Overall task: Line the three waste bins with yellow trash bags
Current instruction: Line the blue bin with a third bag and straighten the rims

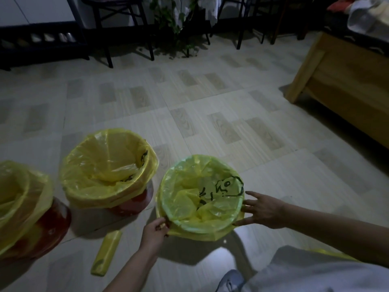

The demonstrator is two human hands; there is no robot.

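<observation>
Left hand point(155, 229) grip: fingers curled, pinching the folded-over edge of the thin yellow plastic trash bag point(189, 205) at the near-left rim of the third, rightmost round waste bin point(210, 233). Right hand point(261, 209) grip: fingers spread and straight, resting against the bag's turned-down cuff on the bin's right side.

Bag sits in the bin on the pale tiled floor point(189, 114), black print showing inside. Film looks light, soft, slippery, likely to tear if yanked; best taken by the doubled cuff and eased down evenly. Bin probably light enough to skid.

Left of it, near but apart: a red round bin with yellow liner point(109, 165), then another red lined bin point(27, 207) at frame edge. Yellow roll of spare bags point(106, 252) lies on the floor beside the left forearm. Wooden bed frame point(345, 85) well apart; nothing blocks the hands
</observation>
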